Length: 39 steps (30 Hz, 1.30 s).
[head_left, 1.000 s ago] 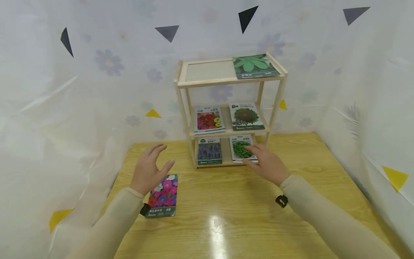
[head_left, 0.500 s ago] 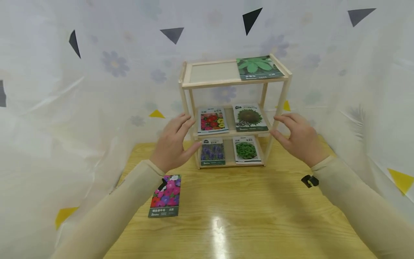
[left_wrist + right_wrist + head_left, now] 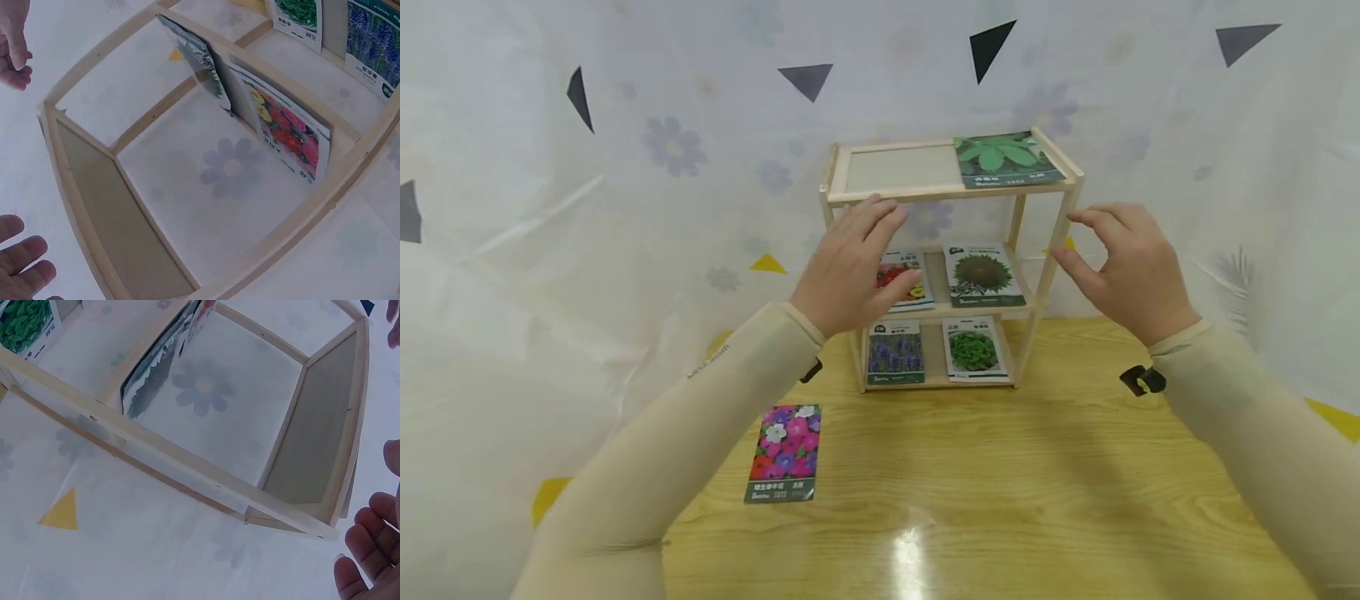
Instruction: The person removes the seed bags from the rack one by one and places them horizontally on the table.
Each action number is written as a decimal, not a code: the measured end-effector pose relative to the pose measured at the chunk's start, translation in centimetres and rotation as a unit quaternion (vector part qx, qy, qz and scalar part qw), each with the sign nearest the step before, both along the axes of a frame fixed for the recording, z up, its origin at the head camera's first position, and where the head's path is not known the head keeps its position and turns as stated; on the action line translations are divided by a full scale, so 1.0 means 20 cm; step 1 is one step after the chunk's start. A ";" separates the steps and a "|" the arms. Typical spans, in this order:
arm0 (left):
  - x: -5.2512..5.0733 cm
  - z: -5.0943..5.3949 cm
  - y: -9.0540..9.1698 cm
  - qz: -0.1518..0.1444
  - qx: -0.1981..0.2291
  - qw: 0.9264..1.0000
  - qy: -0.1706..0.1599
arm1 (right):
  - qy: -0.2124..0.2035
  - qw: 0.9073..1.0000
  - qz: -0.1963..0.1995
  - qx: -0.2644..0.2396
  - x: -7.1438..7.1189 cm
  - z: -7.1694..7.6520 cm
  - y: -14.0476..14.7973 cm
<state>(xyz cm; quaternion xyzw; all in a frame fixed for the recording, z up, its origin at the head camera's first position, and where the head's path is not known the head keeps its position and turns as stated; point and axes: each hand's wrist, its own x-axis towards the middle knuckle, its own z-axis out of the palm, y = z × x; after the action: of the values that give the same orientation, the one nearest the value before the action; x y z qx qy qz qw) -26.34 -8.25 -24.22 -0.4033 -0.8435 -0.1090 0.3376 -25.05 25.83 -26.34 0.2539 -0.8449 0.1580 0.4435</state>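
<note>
My left hand [image 3: 853, 267], fingers loosely bent, hangs in front of the left side of a three-tier wooden rack [image 3: 940, 312] and holds nothing. It partly hides a packet with red and yellow flowers [image 3: 917, 283] on the middle shelf. Beside the rack's right post is my right hand [image 3: 1135, 267], thumb and fingers apart, with nothing between them; whether it touches the post I cannot tell. A packet with a big green leaf [image 3: 1003, 158] lies on the top shelf's right half. On the table, a packet of pink and purple flowers [image 3: 784, 454] lies flat.
Right on the middle shelf is a sunflower packet [image 3: 983, 275]. Below are a purple-flower packet [image 3: 895, 353] and a leafy green packet [image 3: 973, 350]. The rack stands at the back of the wooden table [image 3: 925, 467], with patterned sheeting [image 3: 722, 208] behind and at both sides.
Both hands have risen from low over the table to the rack's upper part. The left also moved rightward across its front, the right outward past its right post. The packets stay put.
</note>
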 end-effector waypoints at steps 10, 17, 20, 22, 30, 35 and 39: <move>-0.07 0.14 0.14 0.063 -0.062 0.995 -0.046 | -0.012 0.999 -0.008 0.032 -0.09 0.13 -0.03; -0.17 0.18 0.24 0.098 -0.101 0.987 -0.081 | -0.011 0.999 -0.001 0.045 -0.17 0.18 -0.05; -0.20 0.19 0.29 0.118 -0.121 0.980 -0.109 | -0.022 0.998 -0.007 0.053 -0.21 0.19 -0.05; -0.22 0.20 0.32 0.128 -0.131 0.975 -0.126 | -0.036 0.998 -0.015 0.055 -0.22 0.19 -0.05; -0.27 0.22 0.42 0.171 -0.162 0.959 -0.155 | -0.083 0.994 -0.032 0.056 -0.24 0.19 -0.04; -0.28 0.23 0.45 0.189 -0.183 0.949 -0.173 | -0.100 0.992 -0.043 0.064 -0.24 0.19 -0.05; -0.29 0.22 0.47 0.189 -0.186 0.948 -0.173 | -0.106 0.991 -0.050 0.062 -0.24 0.19 -0.06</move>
<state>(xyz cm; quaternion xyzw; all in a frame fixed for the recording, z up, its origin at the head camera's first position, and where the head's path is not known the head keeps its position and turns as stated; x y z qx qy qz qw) -32.07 1.09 -19.77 -0.2666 -0.9551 0.0476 0.1199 -29.93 24.70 -22.49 0.2205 -0.9068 0.1088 0.3424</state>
